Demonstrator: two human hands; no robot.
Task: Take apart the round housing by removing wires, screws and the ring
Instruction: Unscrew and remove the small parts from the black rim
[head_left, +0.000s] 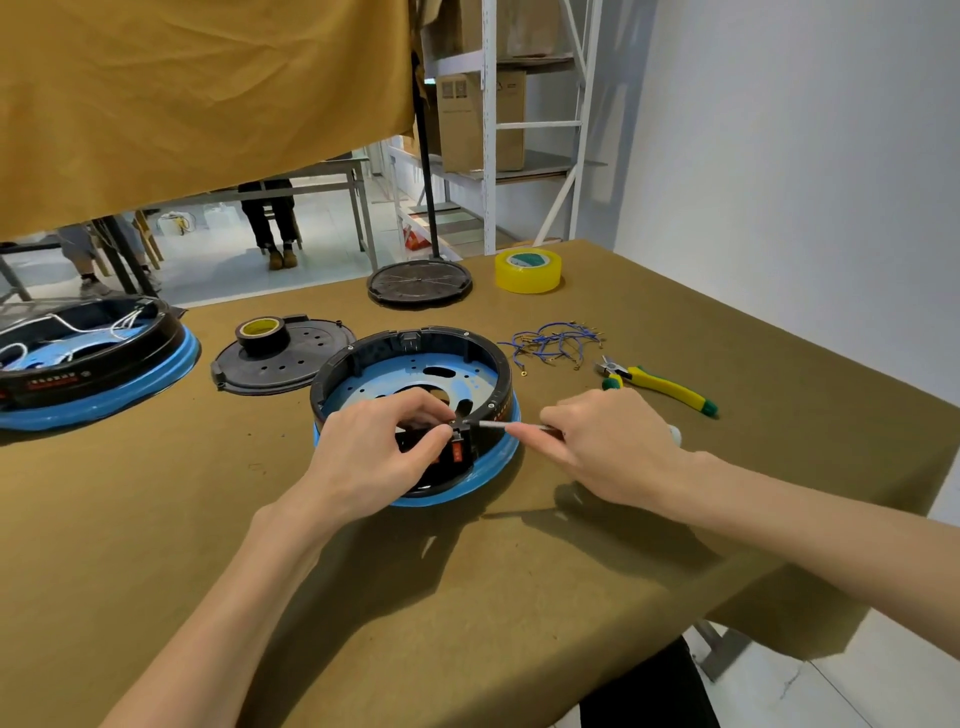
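Observation:
The round housing, a black ring wall on a blue base, lies in the middle of the table. My left hand reaches over its near rim, and its thumb and fingers pinch a small black part with red switches. My right hand grips a screwdriver whose metal shaft points left at that part. A bundle of loose blue wires lies on the table behind and to the right of the housing.
Yellow-green pliers lie right of the housing. A black lid with a black tape roll on it sits left. A second housing is at far left. Behind are a black disc and a yellow tape roll.

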